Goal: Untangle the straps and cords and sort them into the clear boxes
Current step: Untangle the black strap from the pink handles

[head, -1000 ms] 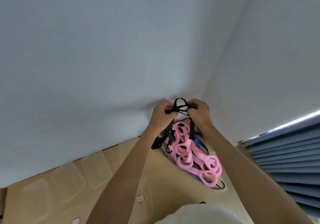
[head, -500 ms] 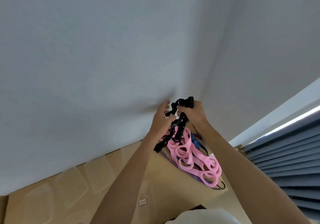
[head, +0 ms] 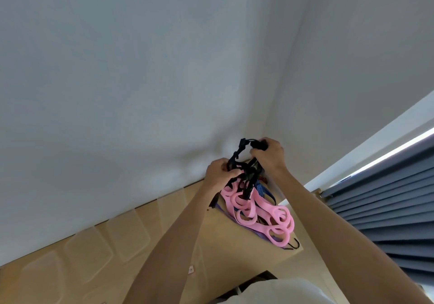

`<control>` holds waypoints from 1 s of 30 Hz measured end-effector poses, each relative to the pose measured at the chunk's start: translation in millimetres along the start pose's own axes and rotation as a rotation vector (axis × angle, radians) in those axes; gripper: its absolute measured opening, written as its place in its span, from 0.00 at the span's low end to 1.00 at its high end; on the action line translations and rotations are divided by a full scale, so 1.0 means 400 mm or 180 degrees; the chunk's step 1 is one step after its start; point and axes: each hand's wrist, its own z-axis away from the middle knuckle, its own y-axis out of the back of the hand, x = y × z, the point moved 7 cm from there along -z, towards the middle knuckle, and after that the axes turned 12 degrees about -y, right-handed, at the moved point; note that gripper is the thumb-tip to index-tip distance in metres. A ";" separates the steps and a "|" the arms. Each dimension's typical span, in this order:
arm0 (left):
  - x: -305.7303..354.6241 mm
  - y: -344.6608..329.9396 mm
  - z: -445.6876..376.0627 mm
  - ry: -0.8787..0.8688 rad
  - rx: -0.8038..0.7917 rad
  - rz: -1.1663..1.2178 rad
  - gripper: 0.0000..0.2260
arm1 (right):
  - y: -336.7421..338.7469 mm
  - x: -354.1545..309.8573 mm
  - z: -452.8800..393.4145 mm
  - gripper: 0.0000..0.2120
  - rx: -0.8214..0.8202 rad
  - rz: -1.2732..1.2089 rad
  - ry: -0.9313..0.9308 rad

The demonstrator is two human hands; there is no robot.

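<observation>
A black webbing strap [head: 237,155] with buckles stretches between my two hands above the table's far right corner. My left hand [head: 219,172] grips its lower bunched part, and my right hand [head: 270,154] grips its upper end, a little higher. More of the black strap hangs down onto a tangled pile. That pile holds a pink looped band [head: 258,212], a blue striped strap [head: 263,189], a purple strap and a black cord with a hook [head: 294,245]. Several clear boxes [head: 128,232] stand in a row along the wall at the left.
The light wooden table [head: 225,252] ends just right of the pile. Grey-white walls meet in a corner behind my hands. Dark blue blinds [head: 385,200] hang on the right. A small sticker [head: 191,269] lies on the table near my left forearm.
My right hand has risen and moved right with the strap's upper end. My left hand has closed on the lower bunch, and the strap is now drawn out between them.
</observation>
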 end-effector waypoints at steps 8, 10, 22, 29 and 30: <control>0.043 0.083 -0.028 -0.0336 0.0513 0.0161 0.07 | -0.114 0.028 -0.007 0.08 -0.0718 0.1353 0.0240; 0.039 0.096 -0.033 -0.0258 0.0304 0.0339 0.10 | -0.110 0.042 -0.019 0.10 -0.0583 0.1325 0.0149; -0.066 0.175 0.013 0.0834 0.1109 -0.0367 0.13 | -0.094 -0.068 0.027 0.16 -0.0963 -0.0051 0.0547; -0.004 0.098 0.000 0.0184 0.0260 -0.0544 0.20 | -0.036 -0.214 0.108 0.15 -0.0870 -0.1020 0.1104; 0.004 0.087 0.000 0.0060 0.0158 -0.0515 0.18 | -0.029 -0.230 0.116 0.15 -0.0876 -0.1061 0.1162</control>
